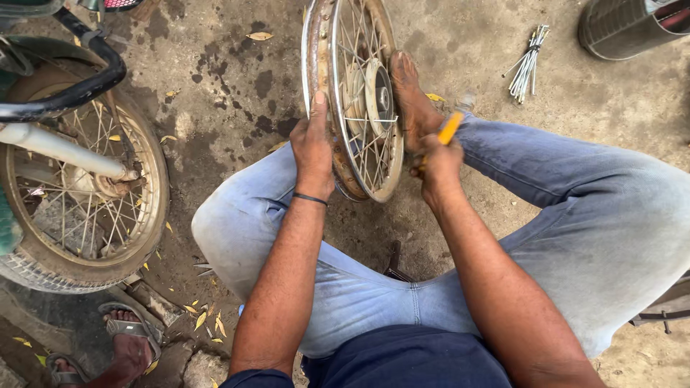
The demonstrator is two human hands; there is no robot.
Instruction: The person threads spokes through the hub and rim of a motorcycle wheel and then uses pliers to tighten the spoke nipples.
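A bare spoked wheel rim [320, 54] stands on edge on the stained ground between my knees, with its hub [379, 95] facing right. My left hand [313, 147] grips the rusty rim on its near left side, thumb pointing up along it. My right hand [438, 162] is shut on a yellow-handled tool [450, 128], held against the spokes at the rim's right side. My bare foot [413, 100] presses against the wheel by the hub. A black band circles my left wrist.
A motorcycle's tyred wheel [147, 215] and black frame tube [86, 86] stand at left. A bundle of loose spokes [527, 66] lies on the ground at upper right beside a dark ribbed object [618, 32]. Another person's sandalled feet [129, 341] are at bottom left.
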